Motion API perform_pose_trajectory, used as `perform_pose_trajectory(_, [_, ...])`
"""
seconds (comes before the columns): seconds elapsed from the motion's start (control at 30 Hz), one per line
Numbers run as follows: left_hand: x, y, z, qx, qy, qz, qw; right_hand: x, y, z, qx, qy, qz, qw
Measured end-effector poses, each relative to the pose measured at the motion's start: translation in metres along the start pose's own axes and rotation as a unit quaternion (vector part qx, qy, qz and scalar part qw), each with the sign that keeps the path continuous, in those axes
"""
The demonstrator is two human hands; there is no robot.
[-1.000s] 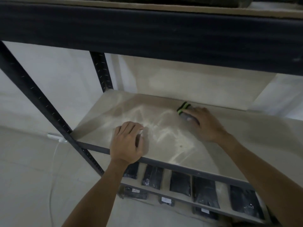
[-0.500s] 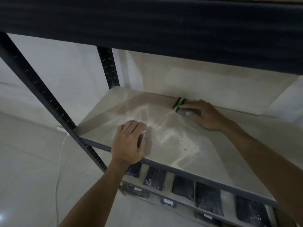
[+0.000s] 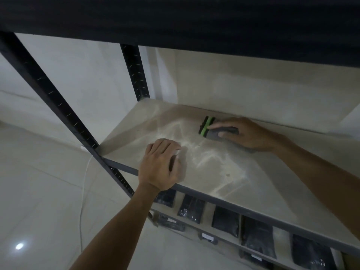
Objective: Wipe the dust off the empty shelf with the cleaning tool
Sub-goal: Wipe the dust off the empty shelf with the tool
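shelf (image 3: 253, 178) dusty, streaked | right hand (image 3: 247, 133) clamped on cleaning tool (image 3: 209, 129) | left hand (image 3: 161, 166) curled at front edge

Probably a storeroom: black metal racking (image 3: 48, 90) (slotted uprights) holding bagged dark packages (image 3: 191, 208) below.

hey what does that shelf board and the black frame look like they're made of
The shelf board looks like pale laminated wood or fibreboard: flat, matte, with dust streaks. The frame looks like dark painted steel: thin angled uprights with rows of punched slots. Neither can be confirmed by sight.
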State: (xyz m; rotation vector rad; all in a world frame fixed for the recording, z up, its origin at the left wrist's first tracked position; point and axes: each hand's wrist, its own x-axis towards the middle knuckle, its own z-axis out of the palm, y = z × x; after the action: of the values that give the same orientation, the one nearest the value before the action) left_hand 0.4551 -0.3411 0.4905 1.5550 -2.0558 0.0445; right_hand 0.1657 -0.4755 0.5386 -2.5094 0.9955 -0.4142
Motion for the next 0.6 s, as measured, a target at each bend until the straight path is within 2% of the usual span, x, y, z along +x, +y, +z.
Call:
perform_pose_trajectory(0.07, [0.001, 0.001, 0.0, 0.002, -0.004, -0.005, 1.0, 0.012, 0.011, -0.011, -0.03, 0.034, -0.019, 0.999])
perform_pose_trajectory(0.17, [0.001, 0.001, -0.001, 0.001, -0.009, -0.014, 1.0, 0.038, 0.024, -0.015, -0.071, 0.07, 0.013, 0.995])
perform_pose_trajectory(0.27, [0.001, 0.0, -0.002, 0.0, -0.011, -0.013, 1.0, 0.043, 0.02, 0.0, -0.078, 0.054, 0.043, 0.995])
perform_pose_trajectory(0.37, [0.0, -0.001, -0.001, 0.002, -0.008, -0.008, 1.0, 0.025, -0.007, 0.015, -0.026, 0.05, 0.004, 0.998])
perform_pose_trajectory(0.5, [0.0, -0.001, -0.001, -0.001, -0.01, -0.012, 1.0, 0.009, -0.024, 0.015, 0.026, -0.012, -0.027, 0.999])
perform_pose_trajectory(0.6, [0.0, 0.0, -0.001, 0.002, -0.01, -0.013, 1.0, 0.03, 0.01, -0.007, -0.037, 0.06, -0.024, 0.997])
